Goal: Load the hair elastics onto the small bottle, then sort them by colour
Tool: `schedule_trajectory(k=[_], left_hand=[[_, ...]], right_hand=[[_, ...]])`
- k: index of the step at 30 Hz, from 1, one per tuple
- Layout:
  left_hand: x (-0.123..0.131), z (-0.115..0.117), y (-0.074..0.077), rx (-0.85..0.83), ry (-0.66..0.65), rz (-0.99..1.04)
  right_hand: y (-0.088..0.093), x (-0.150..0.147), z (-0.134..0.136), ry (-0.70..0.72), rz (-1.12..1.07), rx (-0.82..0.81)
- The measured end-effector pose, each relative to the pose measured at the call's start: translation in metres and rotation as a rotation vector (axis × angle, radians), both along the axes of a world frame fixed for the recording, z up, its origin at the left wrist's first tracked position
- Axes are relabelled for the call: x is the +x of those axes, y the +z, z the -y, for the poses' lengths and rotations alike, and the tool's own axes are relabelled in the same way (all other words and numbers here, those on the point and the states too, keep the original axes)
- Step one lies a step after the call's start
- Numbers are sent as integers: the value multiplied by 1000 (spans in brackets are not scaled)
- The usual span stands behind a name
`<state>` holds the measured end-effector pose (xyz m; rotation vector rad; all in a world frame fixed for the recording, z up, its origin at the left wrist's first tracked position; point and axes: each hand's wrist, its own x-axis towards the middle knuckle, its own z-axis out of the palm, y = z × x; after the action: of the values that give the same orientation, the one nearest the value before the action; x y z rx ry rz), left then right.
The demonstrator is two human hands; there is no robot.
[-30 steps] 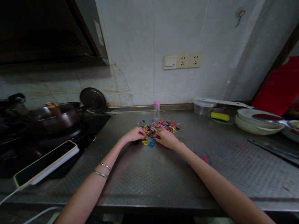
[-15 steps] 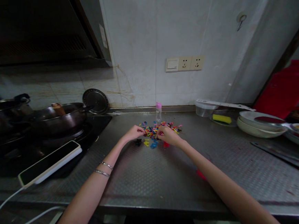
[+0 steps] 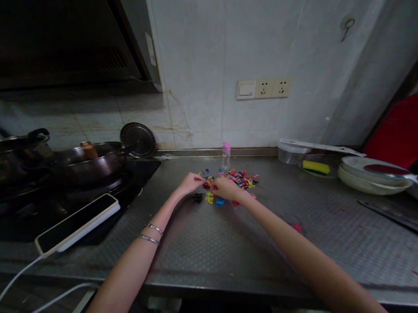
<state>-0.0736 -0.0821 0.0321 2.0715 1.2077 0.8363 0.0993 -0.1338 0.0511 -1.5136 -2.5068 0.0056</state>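
Observation:
A heap of small multicoloured pieces that look like elastic bands (image 3: 245,178) lies on the metal counter. In front of it are little separate groups: black bands (image 3: 197,198), yellow bands (image 3: 209,198) and blue bands (image 3: 219,202). My left hand (image 3: 190,183) is at the heap's left edge, its fingertips pinched together. My right hand (image 3: 228,188) reaches over the heap's near side, fingers closed and close to the left fingertips. Whatever either pinch holds is too small to make out. Behind the heap stands a clear bottle with a pink cap (image 3: 226,156).
A phone (image 3: 77,224) with a white cable lies at the left, by the stove with a pan (image 3: 90,163). At the right are a clear tub (image 3: 290,152), a yellow sponge (image 3: 316,167), stacked bowls (image 3: 372,182) and a long dark utensil (image 3: 398,219).
My right hand has shifted left across the heap, closer to my left hand. My left hand stays at the heap's left edge. The view has turned slightly left.

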Motion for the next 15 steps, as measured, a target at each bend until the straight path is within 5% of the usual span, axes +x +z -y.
schedule_trajectory(k=[4, 15], left_hand=[[4, 2, -1, 17, -17, -42], [42, 27, -3, 204, -135, -361]], right_hand=[[-1, 21, -1, 37, -124, 18], [-18, 87, 11, -145, -366, 19]])
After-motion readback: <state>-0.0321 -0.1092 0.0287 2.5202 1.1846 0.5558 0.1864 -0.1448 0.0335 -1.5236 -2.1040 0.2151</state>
